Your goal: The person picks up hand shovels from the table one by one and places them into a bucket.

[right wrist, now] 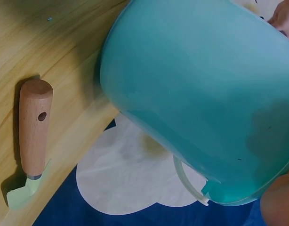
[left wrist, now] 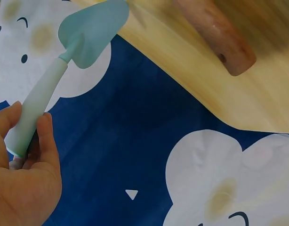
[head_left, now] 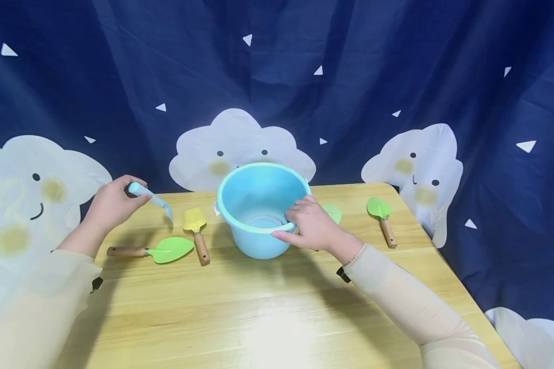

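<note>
My left hand (head_left: pixel 115 202) grips the handle of a small pale-blue trowel (left wrist: pixel 90 35) above the table's back left part. In the left wrist view, its pointed blade is plain to see beyond the fingers and thumb. My right hand (head_left: pixel 313 224) holds the near right rim of a light-blue bucket (head_left: pixel 258 243), thumb outside and fingers over the edge. The bucket's bottom inside is partly in view. In the right wrist view the bucket wall (right wrist: pixel 191 89) fills much of the picture, and only a bit of the right hand shows.
Left of the bucket lie a green trowel (head_left: pixel 172 250) and a yellow shovel (head_left: pixel 195 220), both wooden-handled. Another green trowel (head_left: pixel 379 207) is at the right. A pale-green blade (head_left: pixel 333 212) shows partly behind my right hand. A dark-blue curtain (head_left: pixel 277 66) hangs behind the wooden table (head_left: pixel 203 318).
</note>
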A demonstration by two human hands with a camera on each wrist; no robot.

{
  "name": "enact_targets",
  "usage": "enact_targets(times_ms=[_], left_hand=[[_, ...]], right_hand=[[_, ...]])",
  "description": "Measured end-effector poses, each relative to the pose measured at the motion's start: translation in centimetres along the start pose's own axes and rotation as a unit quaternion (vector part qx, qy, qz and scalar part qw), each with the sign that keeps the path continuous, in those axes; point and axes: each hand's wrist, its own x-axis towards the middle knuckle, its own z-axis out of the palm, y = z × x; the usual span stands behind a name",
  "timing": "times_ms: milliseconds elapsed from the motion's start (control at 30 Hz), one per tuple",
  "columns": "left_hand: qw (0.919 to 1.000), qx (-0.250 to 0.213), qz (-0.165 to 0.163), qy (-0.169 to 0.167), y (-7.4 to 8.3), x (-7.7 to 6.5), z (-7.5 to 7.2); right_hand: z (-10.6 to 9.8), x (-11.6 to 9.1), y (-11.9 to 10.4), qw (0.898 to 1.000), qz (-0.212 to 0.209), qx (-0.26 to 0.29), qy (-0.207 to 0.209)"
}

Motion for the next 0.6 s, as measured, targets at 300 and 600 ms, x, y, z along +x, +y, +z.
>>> enact_targets(times_ms=[300,600], left_hand=[[0.9999,0.005,-0.001,-0.015,0.2,0.6,-0.7],[0.9996,0.012,0.026,0.006,1.2,0.8,-2.0]], right_hand=[[0.0,0.0,-0.1,1.0,0.001,-0.002,0.001],[-0.1,0.0,-0.2,1.0,0.004,0.0,-0.002]])
